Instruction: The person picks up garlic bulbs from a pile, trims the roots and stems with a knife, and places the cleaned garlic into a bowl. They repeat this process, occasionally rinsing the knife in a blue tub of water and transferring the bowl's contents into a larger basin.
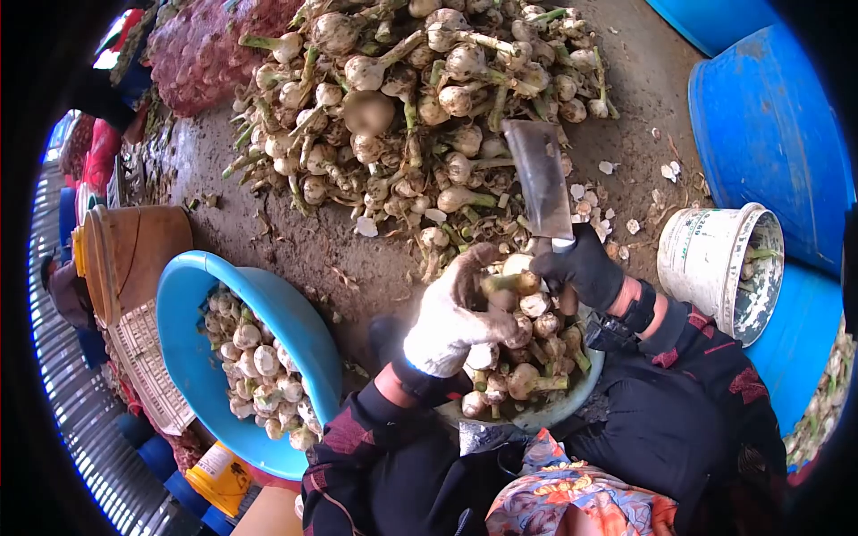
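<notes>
My right hand (585, 272), in a black glove, is closed around the handle of a cleaver (541, 179), whose broad blade points away from me. My left hand (456, 313), in a dirty white glove, curls its fingers and thumb around a garlic bulb (505, 299), partly hidden by the glove. Both hands are over a pale basin (585, 384) in front of my lap, filled with garlic bulbs (527, 380), some with stubs of stem. Beyond them on the ground lies a large heap of garlic (411, 116) with longer stems.
A blue basin (246, 263) of trimmed garlic stands at left, near a brown bucket (147, 255). To the right are a white bucket (706, 259) and large blue tubs (769, 134). A red mesh sack (210, 54) lies at the back left. Scraps litter the ground.
</notes>
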Demonstrator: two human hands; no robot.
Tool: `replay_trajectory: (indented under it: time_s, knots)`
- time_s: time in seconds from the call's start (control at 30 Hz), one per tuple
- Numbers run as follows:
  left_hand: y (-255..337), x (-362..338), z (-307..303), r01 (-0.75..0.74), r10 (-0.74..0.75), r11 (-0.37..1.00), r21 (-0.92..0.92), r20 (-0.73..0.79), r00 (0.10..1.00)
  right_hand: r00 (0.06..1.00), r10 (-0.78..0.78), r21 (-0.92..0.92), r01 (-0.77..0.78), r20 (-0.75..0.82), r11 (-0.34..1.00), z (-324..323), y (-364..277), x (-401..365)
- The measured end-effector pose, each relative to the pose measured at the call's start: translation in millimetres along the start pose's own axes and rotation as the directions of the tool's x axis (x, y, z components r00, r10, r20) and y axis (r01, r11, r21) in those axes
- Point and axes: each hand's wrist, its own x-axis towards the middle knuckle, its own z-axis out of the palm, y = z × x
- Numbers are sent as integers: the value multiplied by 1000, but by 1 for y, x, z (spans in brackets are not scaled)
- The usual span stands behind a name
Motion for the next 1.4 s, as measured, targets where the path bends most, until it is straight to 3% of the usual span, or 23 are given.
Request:
replay_trajectory:
  time_s: [0.1,0.2,0.27,0.33,0.37,0.4,0.5,0.57,0.6,0.67,0.7,0.73,0.8,0.87,0.93,1.0,1.07,1.13,1.23,1.27,1.33,1.37,1.4]
  knots:
    - [-10,4,-2,46,-44,963,-266,12,999,979,196,222,-202,47,954,5,-4,-1]
    - [-28,15,-13,-108,170,935,338,-157,973,989,149,133,-148,6,980,14,9,-1]
    - [-33,17,-13,-138,190,954,265,-183,965,988,146,128,-151,47,980,17,11,0]
    - [-26,16,-9,31,-68,973,-228,-155,986,997,73,-130,-69,32,989,19,6,0]
    - [-20,14,-9,31,-68,973,-229,-154,986,997,-41,-302,61,72,951,15,2,1]
    - [-8,12,-9,94,-116,987,-131,-170,979,997,-40,-303,60,71,951,14,-3,0]
    - [0,8,-7,144,-114,983,112,-234,965,898,-377,-441,440,227,782,18,-13,-3]
    - [10,6,-7,206,-75,871,446,-294,953,914,-330,-592,405,237,697,14,8,7]
    - [13,6,-5,249,-136,928,278,-370,919,929,-282,-724,366,241,585,10,18,14]
    - [29,-6,0,303,-171,890,340,-367,914,978,-98,-750,203,183,629,-5,30,17]
    - [32,-17,-10,140,-126,927,348,-63,990,982,-90,-756,186,167,628,-8,31,15]
    - [39,-20,-17,11,-221,766,643,248,943,986,-80,-762,166,149,627,-11,33,14]
    - [34,-20,-18,-167,-171,687,707,380,909,990,-67,-735,136,122,664,-14,32,14]
    - [11,-8,-44,59,-66,775,630,-12,998,994,-54,-702,105,94,705,-14,32,12]
    - [-4,18,-68,46,241,286,957,-119,963,998,-42,-640,62,46,766,-14,28,14]
    - [-7,52,-76,409,-49,91,908,-407,912,995,-50,-627,90,82,774,-14,23,15]
    - [-34,74,-95,382,-98,53,923,-376,921,997,-35,-629,75,75,774,-12,20,14]
    - [-52,86,-109,380,-75,105,919,-373,925,994,-66,-621,107,89,776,-14,23,13]
    - [-59,94,-128,314,-34,561,766,-358,933,984,-133,-639,180,121,748,-16,24,12]
    - [-58,89,-128,315,-36,558,768,-357,933,975,-169,-666,222,145,712,-16,24,12]
    - [-41,72,-109,159,-32,883,442,-281,959,954,-254,-710,290,161,642,-7,17,10]
    - [-37,75,-98,229,-104,905,359,-337,936,924,-334,-752,351,184,559,-2,12,9]
    - [-42,59,-94,-49,50,999,11,-189,981,925,-334,-750,349,180,562,1,8,8]
